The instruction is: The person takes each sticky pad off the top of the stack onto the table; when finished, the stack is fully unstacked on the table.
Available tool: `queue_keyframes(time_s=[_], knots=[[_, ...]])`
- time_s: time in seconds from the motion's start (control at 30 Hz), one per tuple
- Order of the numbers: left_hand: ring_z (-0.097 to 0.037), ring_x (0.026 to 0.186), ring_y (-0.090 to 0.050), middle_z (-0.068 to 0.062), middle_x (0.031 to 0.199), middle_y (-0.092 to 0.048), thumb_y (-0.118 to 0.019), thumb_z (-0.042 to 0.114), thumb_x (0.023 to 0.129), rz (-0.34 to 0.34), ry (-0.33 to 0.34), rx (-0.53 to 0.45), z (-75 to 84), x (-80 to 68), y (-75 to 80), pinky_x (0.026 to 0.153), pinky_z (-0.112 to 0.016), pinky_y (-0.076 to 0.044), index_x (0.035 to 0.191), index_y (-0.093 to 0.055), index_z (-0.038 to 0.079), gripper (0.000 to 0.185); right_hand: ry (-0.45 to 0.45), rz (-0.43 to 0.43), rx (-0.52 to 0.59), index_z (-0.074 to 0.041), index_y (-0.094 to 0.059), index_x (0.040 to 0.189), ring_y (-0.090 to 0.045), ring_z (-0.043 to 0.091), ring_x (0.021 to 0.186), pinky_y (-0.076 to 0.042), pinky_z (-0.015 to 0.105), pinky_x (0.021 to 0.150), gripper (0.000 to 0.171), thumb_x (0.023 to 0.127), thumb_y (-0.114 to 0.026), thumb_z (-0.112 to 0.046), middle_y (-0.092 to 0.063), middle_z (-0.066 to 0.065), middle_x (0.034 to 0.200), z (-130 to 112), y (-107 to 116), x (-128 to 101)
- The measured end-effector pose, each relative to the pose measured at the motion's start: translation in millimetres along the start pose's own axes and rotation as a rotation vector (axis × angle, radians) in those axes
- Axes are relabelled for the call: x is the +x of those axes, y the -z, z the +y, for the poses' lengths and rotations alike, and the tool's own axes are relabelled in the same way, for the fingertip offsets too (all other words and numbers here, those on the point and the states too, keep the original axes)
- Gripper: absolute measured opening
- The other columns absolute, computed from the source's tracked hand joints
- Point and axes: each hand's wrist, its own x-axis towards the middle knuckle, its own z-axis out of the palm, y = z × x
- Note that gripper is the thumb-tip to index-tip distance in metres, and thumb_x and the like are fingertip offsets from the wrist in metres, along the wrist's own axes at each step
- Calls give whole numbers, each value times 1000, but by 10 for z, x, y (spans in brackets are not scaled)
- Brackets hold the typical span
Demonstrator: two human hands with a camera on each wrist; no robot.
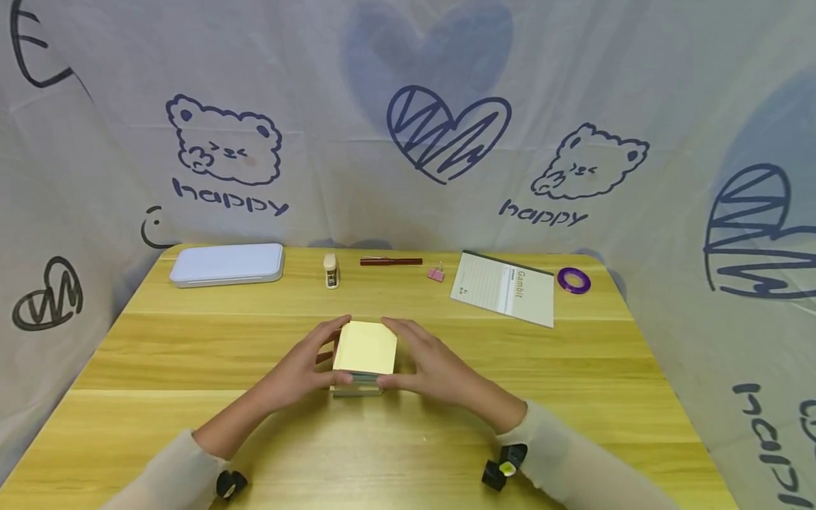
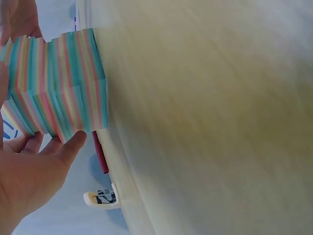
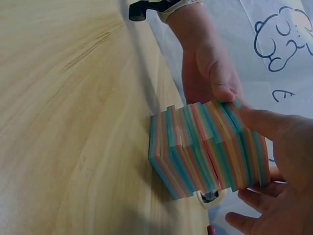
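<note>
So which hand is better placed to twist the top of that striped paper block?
Probably the right hand: its thumb and fingers clasp the upper, already offset part of the rainbow-striped sticky-note block, while the left hand braces the other side.

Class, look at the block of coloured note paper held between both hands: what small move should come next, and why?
Probably press the twisted upper layers back square. The note block stands on the table, its upper sheets stepped out of line with the lower ones. The left hand and right hand already grip opposite sides, so a gentle inward squeeze and slight counter-twist should likely align the edges.
</note>
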Motion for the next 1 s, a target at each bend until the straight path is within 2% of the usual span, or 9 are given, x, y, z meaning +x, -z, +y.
queue_keyframes(time_s=[0.23, 0.53, 0.8, 1.0], knots=[[-45, 144, -38, -22, 155, -39, -84, 8, 85, 17, 18, -25, -36, -7, -31, 112, -59, -42, 158, -30, -1, 92, -32, 12, 34, -13, -31, 162, -41, 31, 147, -38, 52, 118, 94, 89, -81, -45, -40, 10, 161, 24, -51, 16], [-43, 147, -36, -19, 157, -39, -85, 9, 85, 13, 30, -53, -33, 13, -25, 113, -60, -40, 159, -30, 2, 92, -34, 24, 52, -14, -34, 161, -43, 30, 146, -40, 51, 117, 92, 89, -82, -43, -43, 8, 160, 20, -38, 25], [-42, 147, -37, -17, 157, -39, -84, 12, 86, 7, 25, -46, -40, 13, -17, 112, -59, -41, 158, -35, 12, 88, -54, 19, 73, -15, -37, 160, -48, 31, 141, -45, 52, 113, 93, 86, -84, -44, -45, 8, 157, 44, 72, 4], [-41, 146, -38, -16, 156, -40, -85, 12, 85, 8, 27, -55, -45, 21, -22, 113, -59, -40, 157, -36, 13, 87, -76, 7, 143, -15, -40, 158, -53, 28, 134, -52, 50, 105, 90, 85, -87, -37, -45, 6, 156, 123, 203, -31]])
